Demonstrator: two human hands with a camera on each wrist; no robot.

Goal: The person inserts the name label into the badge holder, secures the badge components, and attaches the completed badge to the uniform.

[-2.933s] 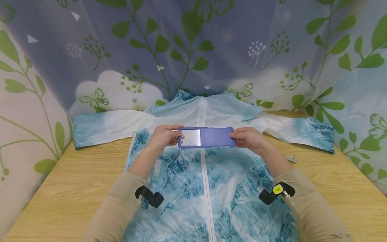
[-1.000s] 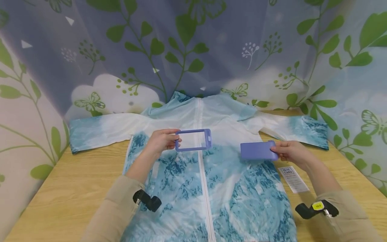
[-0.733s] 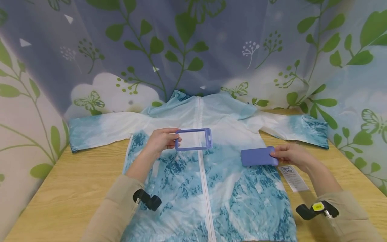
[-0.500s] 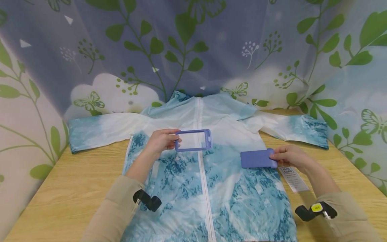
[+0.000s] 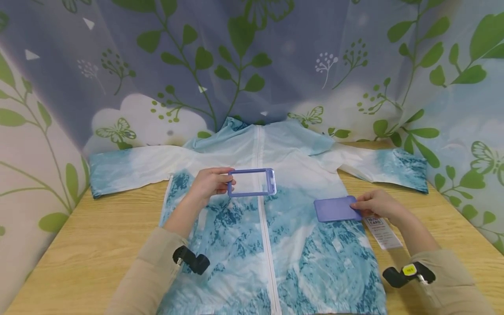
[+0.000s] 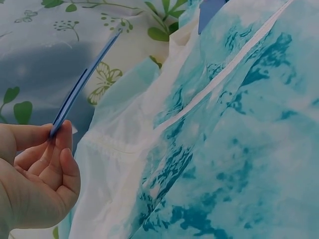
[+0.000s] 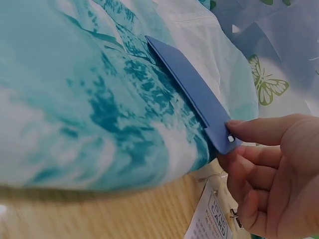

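In the head view my left hand [image 5: 212, 183] pinches one short end of a blue-purple card holder frame [image 5: 271, 181], whose window opening shows the jacket behind it. The left wrist view catches this frame [image 6: 84, 82] edge-on, between thumb and fingers. My right hand [image 5: 378, 204] pinches the end of the holder's flat sliding back panel [image 5: 336, 209], apart from the frame and over the jacket's right side. A small slot shows near the thumb on the panel [image 7: 194, 89] in the right wrist view. Below that hand lies a white printed card [image 5: 383, 236] marked "ID/IC CARD".
A blue and white zip jacket [image 5: 224, 262] lies spread with both sleeves out on the wooden table [image 5: 98, 245]. A small metal clip [image 7: 235, 217] sits beside the card, partly behind the right fingers. Leaf-patterned cloth [image 5: 291, 65] closes off the back and sides.
The back panel, earlier overlapping the frame, has come away to the right and towards me in my right hand, lately tilting. The printed card has come into view. My left hand stays nearly still.
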